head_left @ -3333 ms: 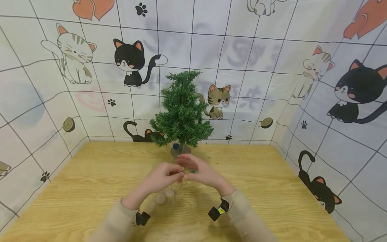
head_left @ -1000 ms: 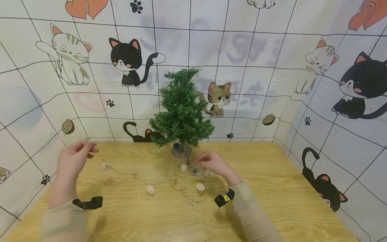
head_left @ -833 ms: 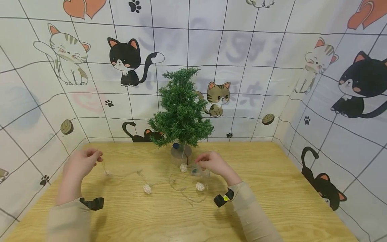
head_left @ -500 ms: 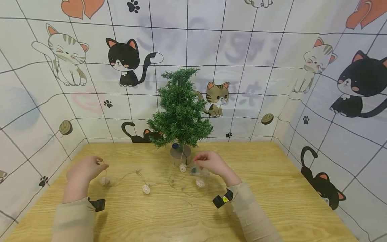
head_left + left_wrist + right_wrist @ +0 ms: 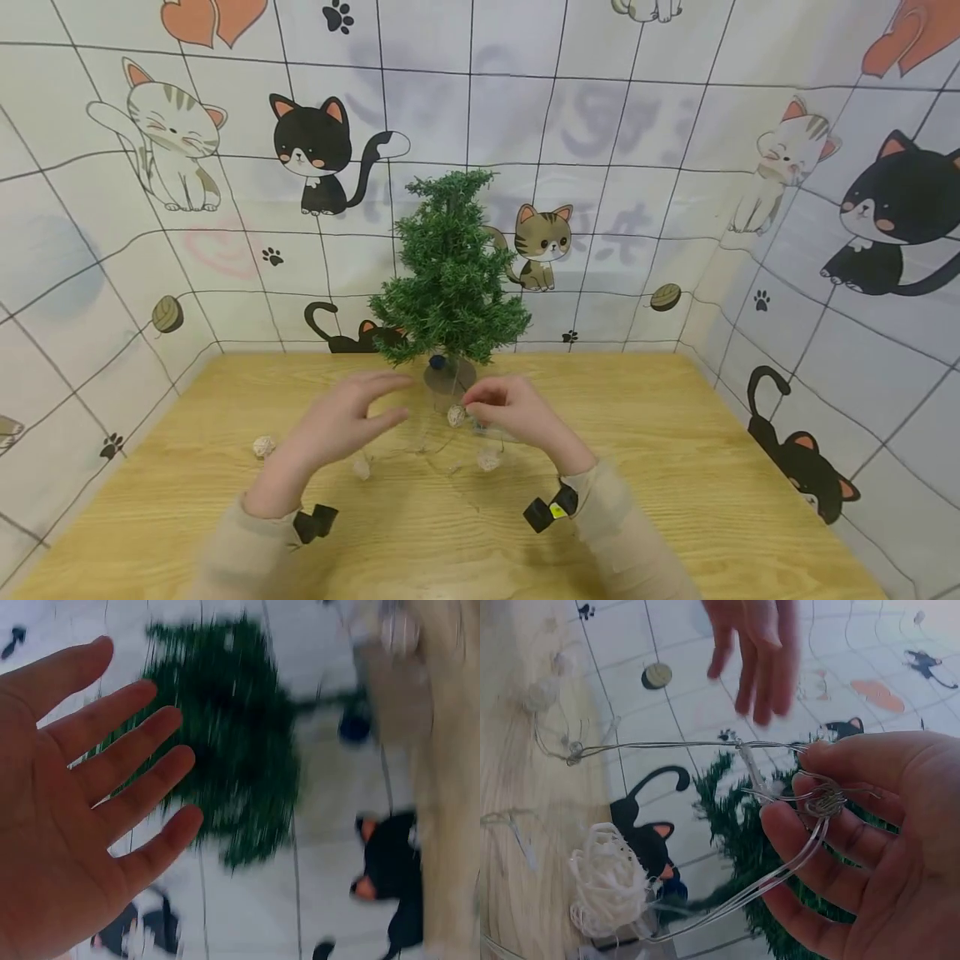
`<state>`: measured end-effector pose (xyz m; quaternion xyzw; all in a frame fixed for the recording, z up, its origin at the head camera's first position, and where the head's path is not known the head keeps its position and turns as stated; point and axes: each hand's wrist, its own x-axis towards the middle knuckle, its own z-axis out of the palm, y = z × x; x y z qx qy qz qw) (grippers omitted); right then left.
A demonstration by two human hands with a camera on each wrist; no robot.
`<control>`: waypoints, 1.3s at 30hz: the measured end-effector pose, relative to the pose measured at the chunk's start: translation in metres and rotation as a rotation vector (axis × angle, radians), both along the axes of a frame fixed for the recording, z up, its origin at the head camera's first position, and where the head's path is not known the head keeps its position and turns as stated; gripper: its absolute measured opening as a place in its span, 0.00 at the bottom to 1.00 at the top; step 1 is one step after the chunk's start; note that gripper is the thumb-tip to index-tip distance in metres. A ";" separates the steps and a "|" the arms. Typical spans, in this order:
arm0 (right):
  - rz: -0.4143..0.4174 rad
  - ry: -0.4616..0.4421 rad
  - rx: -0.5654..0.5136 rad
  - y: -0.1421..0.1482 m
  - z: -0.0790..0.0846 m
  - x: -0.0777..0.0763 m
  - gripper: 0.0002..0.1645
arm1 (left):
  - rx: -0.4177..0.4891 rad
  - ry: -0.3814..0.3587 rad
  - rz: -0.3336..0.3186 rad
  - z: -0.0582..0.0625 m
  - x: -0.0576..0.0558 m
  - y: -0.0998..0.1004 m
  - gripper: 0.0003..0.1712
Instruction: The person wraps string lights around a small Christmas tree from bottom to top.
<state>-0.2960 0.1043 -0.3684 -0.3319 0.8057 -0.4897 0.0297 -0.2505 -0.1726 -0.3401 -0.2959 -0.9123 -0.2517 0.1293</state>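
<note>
My right hand [image 5: 521, 421] pinches the thin clear wire [image 5: 690, 745] of a string light between thumb and fingertips. A tangled coil of that wire [image 5: 823, 801] lies against its fingers in the right wrist view. White woven balls hang along the string: one ball [image 5: 609, 881] shows large below the hand, and another ball [image 5: 263, 447] rests far left on the table. My left hand [image 5: 333, 425] holds nothing; its fingers are spread in the left wrist view, palm showing. Behind both hands stands a small green artificial tree [image 5: 450, 275] on a round grey-brown base [image 5: 442, 387].
A dark blue round piece [image 5: 437, 362] sits at the foot of the trunk. Something small and clear with a blue-green part [image 5: 480, 425] lies under the right hand. Cat-print cloth [image 5: 615, 192] walls in the wooden table [image 5: 420, 550] at the back and sides.
The left hand brought the string's end down at the left, let go of it, and swung right toward the middle. The right hand keeps its pinch, slightly further left.
</note>
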 end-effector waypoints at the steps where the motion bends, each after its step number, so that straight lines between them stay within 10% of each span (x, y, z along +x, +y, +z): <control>1: 0.020 0.009 -0.016 -0.003 0.001 0.003 0.08 | 0.012 -0.023 -0.056 -0.004 0.001 0.010 0.26; 8: 0.150 -0.001 -0.085 -0.020 0.002 0.019 0.08 | 0.087 -0.228 -0.192 -0.025 0.004 0.039 0.14; 16: 0.244 -0.162 -0.120 -0.027 0.002 0.023 0.13 | 0.183 -0.219 -0.238 -0.012 0.007 0.016 0.11; 22: 0.298 -0.307 -0.089 -0.027 0.003 0.024 0.24 | 0.235 -0.152 -0.135 0.003 0.010 -0.003 0.09; 32: 0.293 -0.167 -0.043 -0.021 -0.001 0.019 0.09 | 0.278 -0.046 0.006 0.019 0.016 -0.026 0.09; 39: 0.336 -0.286 -0.074 -0.021 -0.001 0.020 0.11 | 0.302 -0.029 0.075 0.024 0.018 -0.031 0.10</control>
